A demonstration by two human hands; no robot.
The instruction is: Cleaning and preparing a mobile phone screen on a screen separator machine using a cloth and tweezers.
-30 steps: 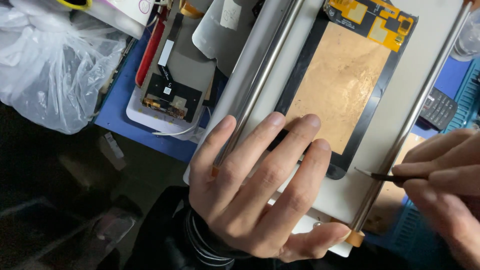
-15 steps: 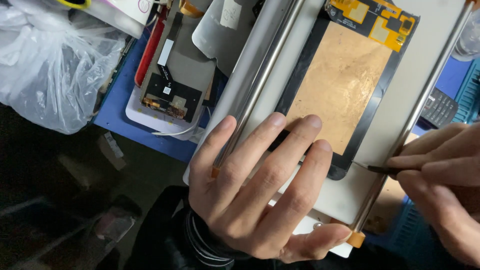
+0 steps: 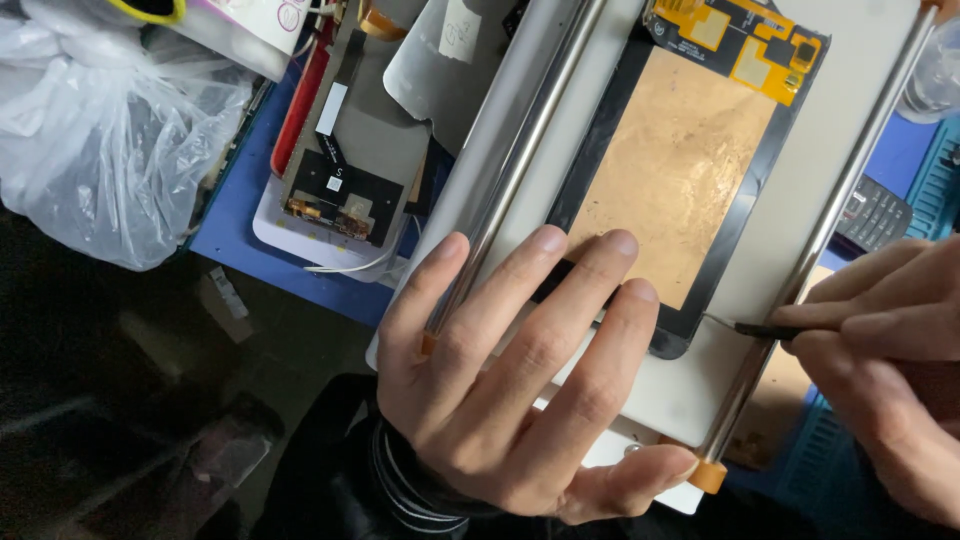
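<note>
Right grip (image 3: 880,350) is pinched tight on a thin dark pick (image 3: 765,329), fingers bunched around its shaft, the fine metal tip poking out to the left. Left grip (image 3: 520,380) holds nothing: it lies flat and spread, fingertips (image 3: 548,243) pressing down on the near end of the screen (image 3: 675,175).

That screen lies back-side up on a pale plate (image 3: 850,130), near the plate's near edge, its long axis running from the near end under the left hand away toward the far end. Dull copper foil covers most of its back, crinkled and matte, framed by a glossy black border; at the far end sits an orange flex board (image 3: 735,45) with small dark chips.

Now the key relation: the pick's tip sits just beside the screen's near right corner, level with the black rim, pointing leftward across the long axis. The right hand is the nearer one to that corner; the left pins the panel from the other side.

Two polished steel rods (image 3: 520,150) flank the plate, one along each long edge, with orange caps (image 3: 708,476) at their near ends; the pick crosses over the right rod.

Off to the left, on a blue mat (image 3: 235,235), another stripped panel (image 3: 350,150) lies with grey backing and a dark circuit patch. A crumpled clear plastic bag (image 3: 90,130) bulges at the far left corner of the counter. A dark keypad device (image 3: 872,215) peeks out past the right rod.
</note>
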